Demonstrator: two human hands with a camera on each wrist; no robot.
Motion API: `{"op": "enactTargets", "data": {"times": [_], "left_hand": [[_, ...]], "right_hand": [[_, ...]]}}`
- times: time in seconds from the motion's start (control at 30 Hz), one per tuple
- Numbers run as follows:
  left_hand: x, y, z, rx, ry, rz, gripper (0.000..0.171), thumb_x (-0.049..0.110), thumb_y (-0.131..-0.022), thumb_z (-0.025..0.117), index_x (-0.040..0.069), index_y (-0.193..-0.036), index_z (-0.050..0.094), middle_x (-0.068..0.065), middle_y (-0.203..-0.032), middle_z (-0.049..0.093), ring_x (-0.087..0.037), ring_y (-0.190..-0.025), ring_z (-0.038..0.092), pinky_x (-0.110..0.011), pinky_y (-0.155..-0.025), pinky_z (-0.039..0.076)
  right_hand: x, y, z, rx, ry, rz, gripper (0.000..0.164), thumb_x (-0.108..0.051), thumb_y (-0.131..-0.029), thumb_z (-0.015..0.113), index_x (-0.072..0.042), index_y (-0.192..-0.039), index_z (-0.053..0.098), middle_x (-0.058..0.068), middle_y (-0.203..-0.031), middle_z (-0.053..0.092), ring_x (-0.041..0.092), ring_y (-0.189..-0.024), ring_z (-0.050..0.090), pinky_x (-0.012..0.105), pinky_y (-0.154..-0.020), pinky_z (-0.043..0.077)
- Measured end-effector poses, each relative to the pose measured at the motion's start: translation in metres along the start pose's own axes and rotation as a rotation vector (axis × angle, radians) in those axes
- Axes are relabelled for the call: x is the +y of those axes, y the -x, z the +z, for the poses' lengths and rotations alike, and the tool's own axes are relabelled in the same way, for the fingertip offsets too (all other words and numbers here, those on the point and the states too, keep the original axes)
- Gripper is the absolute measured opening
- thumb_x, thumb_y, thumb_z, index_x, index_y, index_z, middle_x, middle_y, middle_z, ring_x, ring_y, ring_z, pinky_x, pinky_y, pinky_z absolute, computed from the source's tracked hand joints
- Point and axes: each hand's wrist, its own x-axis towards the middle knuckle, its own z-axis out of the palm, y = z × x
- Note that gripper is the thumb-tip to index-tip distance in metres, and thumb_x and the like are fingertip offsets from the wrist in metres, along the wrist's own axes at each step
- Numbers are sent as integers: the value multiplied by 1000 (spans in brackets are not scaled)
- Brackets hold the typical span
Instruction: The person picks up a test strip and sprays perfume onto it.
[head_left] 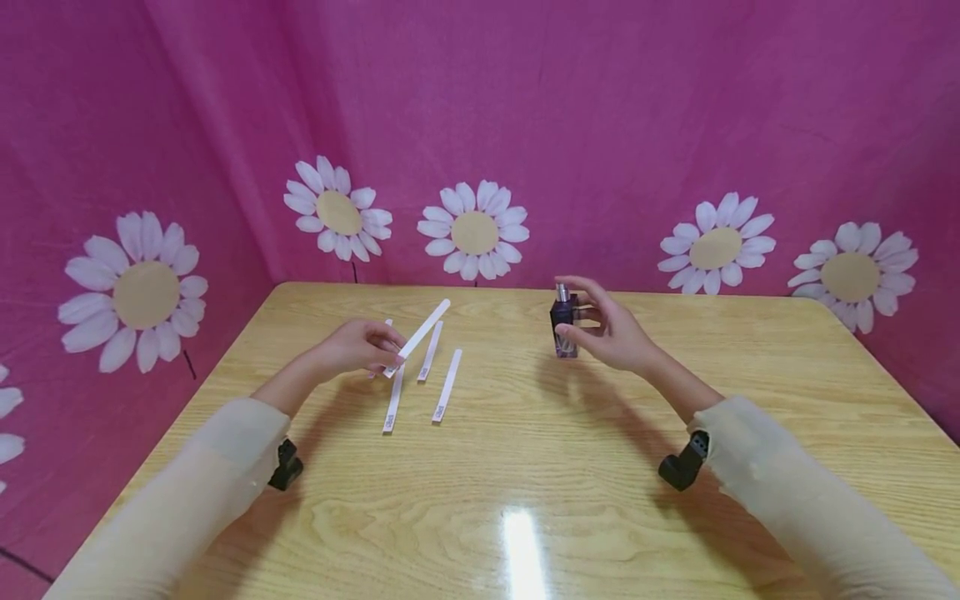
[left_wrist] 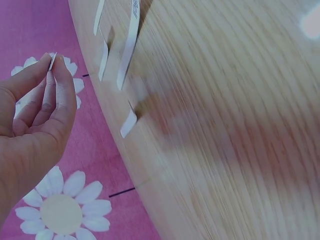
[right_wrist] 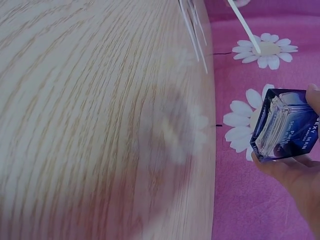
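Note:
My left hand (head_left: 356,346) pinches a white paper scent strip (head_left: 427,330) near its printed end, between thumb and fingertips. The strip slants up and to the right, above the table; in the left wrist view only its thin edge (left_wrist: 52,62) shows. My right hand (head_left: 621,335) holds a dark blue glass perfume bottle (head_left: 564,321) upright, off the table, thumb at the front and index finger over the silver sprayer top (head_left: 562,292). White lettering shows on the bottle (right_wrist: 290,125) in the right wrist view. Several more strips (head_left: 447,385) lie on the table under and beside my left hand.
The wooden table (head_left: 480,467) spreads below both hands, with a bright light reflection (head_left: 522,550) near the front. A magenta cloth (head_left: 600,125) with large white daisies hangs behind its far edge and at the left. Both wrists wear small black cameras (head_left: 686,462).

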Motion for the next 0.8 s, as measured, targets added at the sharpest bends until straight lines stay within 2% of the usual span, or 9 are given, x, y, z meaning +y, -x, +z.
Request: {"op": "enactTargets", "data": {"times": [0.13,0.23,0.33,0.5,0.67,0.8], "left_hand": [[4,-3,6,1,-2,-5,33,5,-87,68,-9,-116,61,-14,-97,70,-3,-71,60,-34,-75,60],[7,-4,10,-5,4,-7,34,4,-87,67,-9,-117,61,-17,-101,69,-3,-74,61,-37,-82,60],[10,-7,13,-15,7,-5,34,4,-87,67,-8,-118,61,-16,-102,69,-3,-76,61,-34,-81,60],[14,-11,18,-19,0,3,32,6,-87,67,-5,-117,62,-17,-103,69,-5,-77,62,-25,-75,59],[20,-13,22,-20,0,5,31,6,-87,68,-4,-116,63,-15,-104,69,-4,-76,62,-24,-74,58],[26,-14,26,-21,9,7,32,7,-87,68,-4,-116,63,-13,-101,69,-4,-73,62,-26,-75,59]], "right_hand": [[-2,-1,0,-4,28,-17,60,-3,-89,64,-13,-143,39,21,-126,52,22,-105,60,28,-87,57],[-4,0,0,-12,48,-21,60,-4,-89,65,-14,-143,40,18,-133,49,28,-108,58,29,-87,57],[-5,0,1,-16,61,-21,60,-5,-90,65,-15,-143,40,14,-139,45,31,-110,58,30,-87,57],[-6,0,3,-20,94,-35,60,-5,-89,65,-16,-143,41,16,-138,46,34,-108,60,33,-85,58],[-7,0,5,-34,136,-38,59,-8,-90,66,-18,-142,41,16,-135,49,34,-106,62,34,-83,59],[-7,-1,6,-41,156,-31,59,-10,-90,66,-18,-142,42,16,-136,48,33,-106,63,41,-86,59]]}}
